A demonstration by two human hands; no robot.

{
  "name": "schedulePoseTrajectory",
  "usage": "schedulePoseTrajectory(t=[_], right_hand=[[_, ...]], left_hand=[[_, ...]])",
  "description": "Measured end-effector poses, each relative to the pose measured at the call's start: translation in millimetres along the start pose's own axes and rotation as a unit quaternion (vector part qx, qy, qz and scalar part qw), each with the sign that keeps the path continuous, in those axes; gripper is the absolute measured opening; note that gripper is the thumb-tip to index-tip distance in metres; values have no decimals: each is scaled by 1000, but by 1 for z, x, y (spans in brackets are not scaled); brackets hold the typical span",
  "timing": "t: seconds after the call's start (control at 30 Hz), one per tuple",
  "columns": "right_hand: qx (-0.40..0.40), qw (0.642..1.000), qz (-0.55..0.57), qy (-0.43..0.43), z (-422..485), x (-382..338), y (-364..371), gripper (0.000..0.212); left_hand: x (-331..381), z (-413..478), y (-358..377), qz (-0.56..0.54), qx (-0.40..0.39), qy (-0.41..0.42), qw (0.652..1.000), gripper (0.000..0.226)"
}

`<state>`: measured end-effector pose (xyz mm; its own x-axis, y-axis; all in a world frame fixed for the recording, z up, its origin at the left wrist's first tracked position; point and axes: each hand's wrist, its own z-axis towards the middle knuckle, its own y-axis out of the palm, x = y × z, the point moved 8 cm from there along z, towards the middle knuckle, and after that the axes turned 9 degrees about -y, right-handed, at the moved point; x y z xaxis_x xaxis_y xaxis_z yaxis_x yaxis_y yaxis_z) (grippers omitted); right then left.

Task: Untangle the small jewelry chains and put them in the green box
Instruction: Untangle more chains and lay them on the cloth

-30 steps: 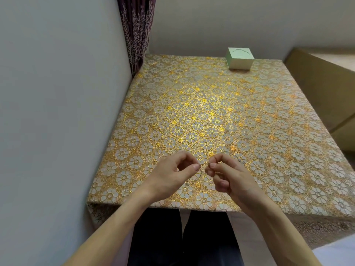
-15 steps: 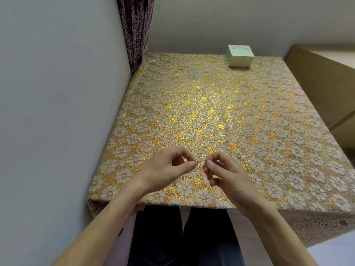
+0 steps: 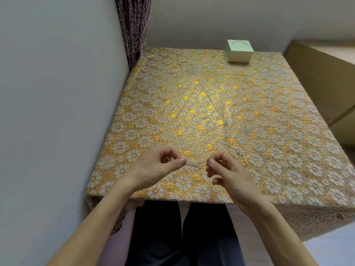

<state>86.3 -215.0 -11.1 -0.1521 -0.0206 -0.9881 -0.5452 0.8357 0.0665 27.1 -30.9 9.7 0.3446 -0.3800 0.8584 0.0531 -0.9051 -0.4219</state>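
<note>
**Chain**: fine and hard to see against the gold floral cloth. It is strung between both hands, low over the near edge of the surface.
**Left hand**: grip pinches one end of the chain, thumb to forefinger.
**Right hand**: grip pinches the other end, with the spare fingers curled under.
The hands are held apart, probably to draw the strand taut and show up any knots.
**Green box**: at the far edge, well apart from the hands. Its lid appears to be on, so the box likely needs fetching and opening before anything goes in.

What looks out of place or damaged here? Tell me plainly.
Nothing stands out. Left hand and right hand pinch a thin chain between them; the box sits closed at the table's far edge.
</note>
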Motion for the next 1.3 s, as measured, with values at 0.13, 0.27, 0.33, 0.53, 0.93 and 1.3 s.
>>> schedulePoseTrajectory(t=[0.13, 0.27, 0.33, 0.53, 0.93, 1.3], right_hand=[[31, 998, 43, 16, -1, 6, -3, 9], [90, 985, 145, 32, -1, 12, -10, 12], [99, 981, 166, 29, -1, 12, -11, 12], [91, 941, 325, 40, -2, 14, -3, 15], [125, 988, -58, -71, 1, 15, -14, 9], [76, 997, -19, -19, 3, 18, -7, 21]], left_hand=[[-2, -4, -2, -15, -4, -9, 1000, 24], [-4, -8, -11, 3, 35, -16, 999, 15], [-1, -10, -15, 8, 50, -8, 999, 12], [5, -13, -21, 12, 83, -1, 996, 16], [22, -14, -24, 101, 103, 30, 989, 26], [-1, -5, -1, -89, 38, -55, 994, 38]])
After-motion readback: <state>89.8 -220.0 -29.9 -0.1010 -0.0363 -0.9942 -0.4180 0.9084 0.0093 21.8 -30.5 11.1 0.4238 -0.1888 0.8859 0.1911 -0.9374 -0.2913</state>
